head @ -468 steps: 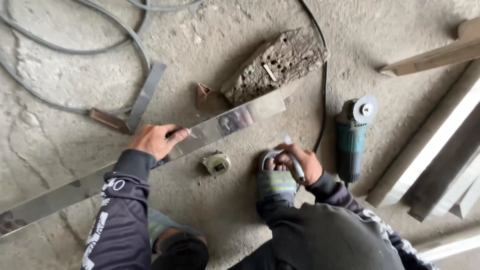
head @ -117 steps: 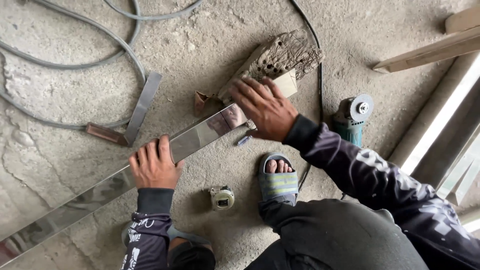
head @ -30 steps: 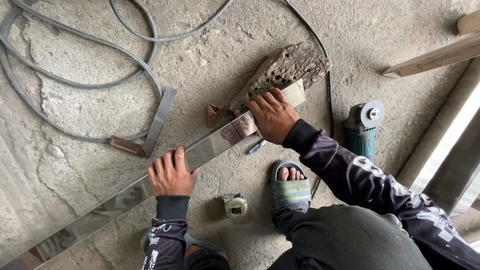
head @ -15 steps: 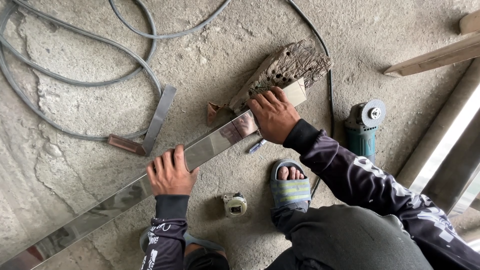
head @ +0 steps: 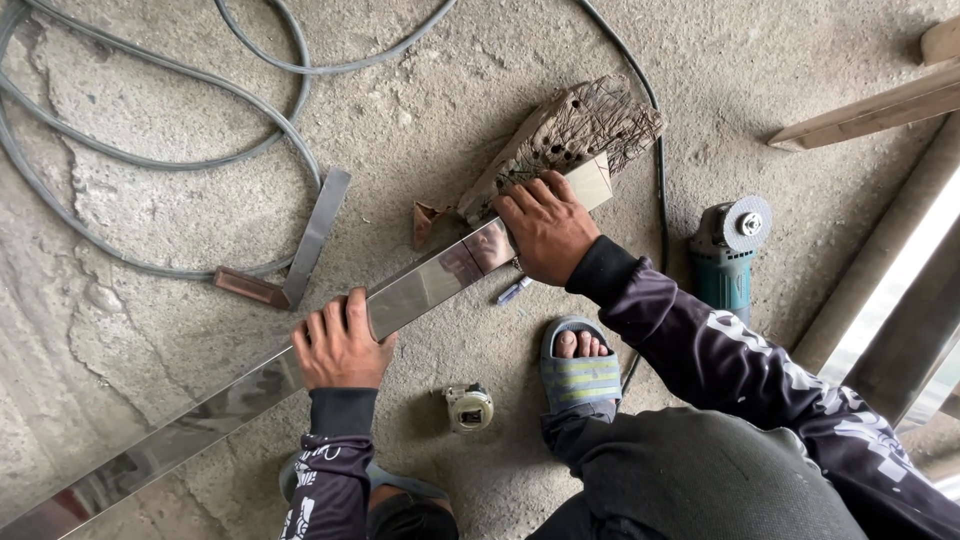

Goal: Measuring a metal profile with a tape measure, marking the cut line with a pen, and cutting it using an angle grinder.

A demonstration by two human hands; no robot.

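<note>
Rough grey concrete floor [head: 200,240] fills the view, dusty and pitted, and a long polished steel tube [head: 300,365] of rectangular section lies slantwise across it, from the lower left corner up to a worn, hole-riddled wooden block [head: 565,135] on which its upper end rests.

The left hand [head: 338,345] lies flat on top of the tube about midway along it, fingers together and curled over its far edge, thumb out on the near side, pressing rather than gripping. The right hand [head: 545,228] lies on the tube close to the end at the block, palm down, fingers slightly spread, their tips touching the block's lower edge; whether it holds anything beneath the palm cannot be told.

Just on the near side of the tube, beside the right hand, lies a small pen-like marker [head: 514,291]. Farther to that side, near the tube, sits a tape measure [head: 469,407], and right of it a foot in a striped sandal [head: 580,368]. Right of the tube's upper end, well apart from it, a teal angle grinder [head: 730,255] lies on the floor, disc up. On the far side of the tube, left of the block, a short steel offcut [head: 317,233] lies against a rusty angle piece [head: 248,287], with grey cables [head: 150,165] looping around them.
</note>
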